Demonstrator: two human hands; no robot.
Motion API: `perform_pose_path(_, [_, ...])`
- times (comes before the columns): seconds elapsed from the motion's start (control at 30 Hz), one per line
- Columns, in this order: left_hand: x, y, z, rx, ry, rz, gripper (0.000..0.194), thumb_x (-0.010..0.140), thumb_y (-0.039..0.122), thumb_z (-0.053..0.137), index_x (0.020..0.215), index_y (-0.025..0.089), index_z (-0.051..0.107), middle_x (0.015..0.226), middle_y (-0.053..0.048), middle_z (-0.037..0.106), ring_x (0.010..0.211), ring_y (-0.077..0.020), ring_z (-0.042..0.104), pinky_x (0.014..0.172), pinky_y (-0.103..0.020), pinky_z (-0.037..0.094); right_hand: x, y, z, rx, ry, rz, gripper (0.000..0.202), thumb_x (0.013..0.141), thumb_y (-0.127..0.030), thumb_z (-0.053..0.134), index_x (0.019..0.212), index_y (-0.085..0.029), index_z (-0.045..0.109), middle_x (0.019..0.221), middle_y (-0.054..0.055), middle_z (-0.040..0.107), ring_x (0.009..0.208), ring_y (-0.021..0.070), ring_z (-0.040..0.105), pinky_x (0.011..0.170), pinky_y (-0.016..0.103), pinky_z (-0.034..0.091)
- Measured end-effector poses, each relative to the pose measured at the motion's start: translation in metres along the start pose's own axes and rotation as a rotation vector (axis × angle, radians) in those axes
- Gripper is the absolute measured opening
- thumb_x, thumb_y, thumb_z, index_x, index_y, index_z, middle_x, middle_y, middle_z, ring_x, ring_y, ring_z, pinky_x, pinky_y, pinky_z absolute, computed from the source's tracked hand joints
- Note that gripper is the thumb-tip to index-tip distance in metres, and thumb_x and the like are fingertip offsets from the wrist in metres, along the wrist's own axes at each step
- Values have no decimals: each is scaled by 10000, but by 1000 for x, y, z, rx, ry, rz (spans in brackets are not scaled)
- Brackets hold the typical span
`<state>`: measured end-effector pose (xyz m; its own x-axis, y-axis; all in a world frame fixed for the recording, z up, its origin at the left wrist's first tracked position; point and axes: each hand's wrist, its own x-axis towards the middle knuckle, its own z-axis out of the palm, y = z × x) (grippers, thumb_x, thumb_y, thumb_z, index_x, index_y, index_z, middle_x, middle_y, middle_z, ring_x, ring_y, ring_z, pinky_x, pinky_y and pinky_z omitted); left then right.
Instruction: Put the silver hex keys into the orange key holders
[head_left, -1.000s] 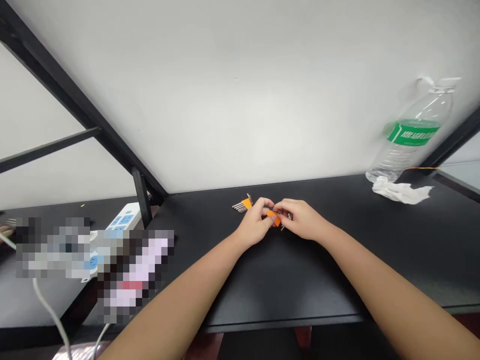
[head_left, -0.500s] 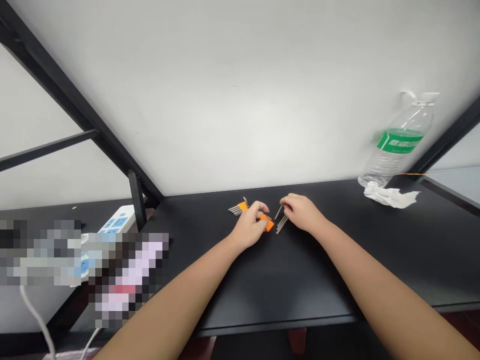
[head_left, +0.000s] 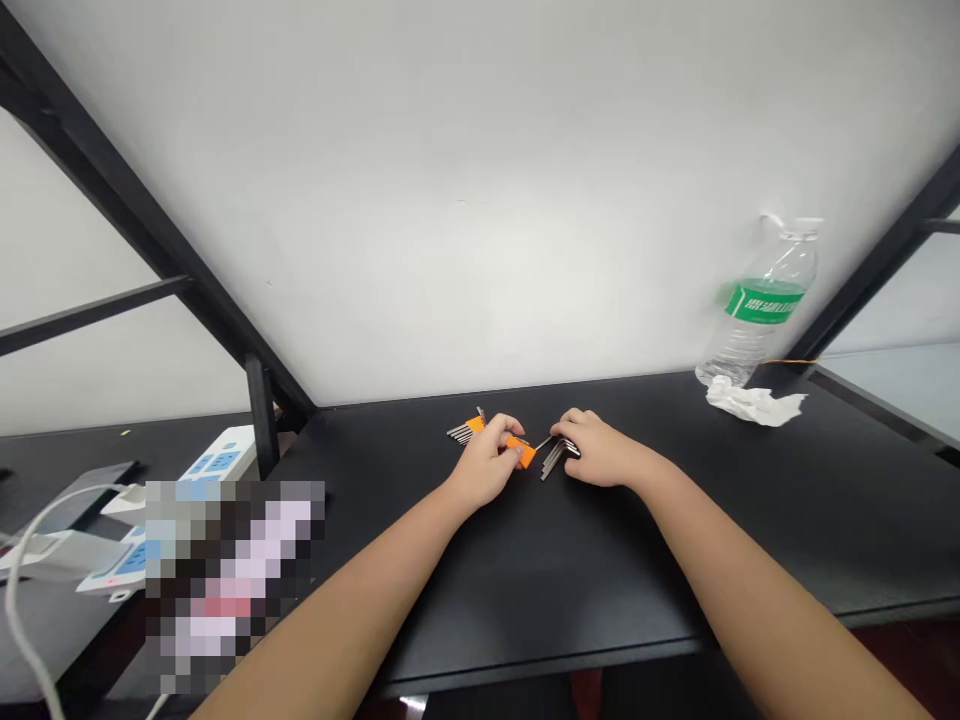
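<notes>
My left hand (head_left: 484, 468) is closed on a small orange hex key holder (head_left: 523, 454), pinched between thumb and fingers. My right hand (head_left: 604, 450) pinches a thin metal hex key (head_left: 544, 443), whose end points at the holder's right side. Whether that end is inside the holder is too small to tell. Several more bent hex keys (head_left: 553, 460) lie beneath the right fingers, partly covered by them. Just beyond the left hand is another orange piece (head_left: 475, 425) with several hex keys sticking out of it; the hand hides its near part.
The black tabletop (head_left: 525, 580) meets a white wall (head_left: 480, 250). At the back right stands a plastic bottle (head_left: 761, 310) with a green label, crumpled white tissue (head_left: 754, 403) before it. To the left are a power strip (head_left: 232, 450), a white cable (head_left: 22, 600) and black frame bars (head_left: 259, 410).
My right hand has lowered its hex key from a steep slant towards the orange holder, bringing the tip to its right side. The left hand keeps its grip. The whole view has shifted slightly.
</notes>
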<state>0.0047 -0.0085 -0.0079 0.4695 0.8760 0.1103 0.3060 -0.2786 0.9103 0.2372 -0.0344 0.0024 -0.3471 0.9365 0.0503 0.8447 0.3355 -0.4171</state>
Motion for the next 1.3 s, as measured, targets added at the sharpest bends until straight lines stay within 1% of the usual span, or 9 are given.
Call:
perform_pose_path(0.17, [1,0,1,18,-4,1,200,830,187,539,1027,223,531,731,29,652,660,-150,625,650,-273,483,9,-7,11,-61,82,16,289,800,-23,521,982,-201,656,1068,78,622,973,222,532,824,315,433])
perform_pose_path(0.3, [1,1,1,11,9,6,200,844,194,539,1042,218,528,722,27,651,674,-155,637,678,-283,495,10,-15,14,-79,145,-34,307,775,4,523,968,-208,632,1037,67,628,967,221,533,796,323,421])
perform_pose_path(0.37, [0,1,1,-2,8,14,210,857,208,545,1065,219,521,732,27,655,691,-157,644,695,-289,499,8,-21,12,34,199,-106,280,795,-32,538,988,-213,628,1052,57,631,971,210,551,810,326,435])
perform_pose_path(0.47, [-1,2,2,-35,-11,36,208,870,238,563,1072,222,520,768,19,667,718,-159,651,694,-286,497,6,-33,10,312,199,-192,174,860,-119,538,969,-217,631,977,27,640,829,154,583,732,280,465])
perform_pose_path(0.63, [0,1,2,-62,-25,10,159,871,239,571,1011,211,501,752,6,678,680,-153,636,663,-279,491,10,-41,12,451,226,-128,154,856,-138,538,886,-210,670,849,6,672,717,138,596,667,261,465])
perform_pose_path(0.73, [1,0,3,-56,-30,7,163,867,240,580,1005,213,498,745,6,682,683,-155,642,664,-278,490,13,-39,15,446,222,-104,144,825,-131,563,853,-210,679,835,6,697,709,142,616,666,258,475])
perform_pose_path(0.9, [1,3,4,-30,-18,2,172,861,231,567,1014,217,491,744,9,682,682,-160,650,658,-278,486,16,-35,18,400,294,-85,138,794,-122,581,843,-204,681,829,11,708,702,141,624,674,257,478])
perform_pose_path(1.13, [0,4,4,43,-22,-3,145,853,215,545,992,221,505,722,23,669,664,-157,644,645,-272,474,22,-16,13,266,404,54,140,786,-134,567,866,-206,658,805,-2,698,706,140,625,681,252,462])
perform_pose_path(1.3, [-1,4,2,65,-43,-5,101,856,205,522,955,221,522,702,28,652,662,-156,642,652,-273,477,28,3,15,180,348,174,144,793,-111,561,853,-200,657,777,7,688,690,145,617,671,254,448])
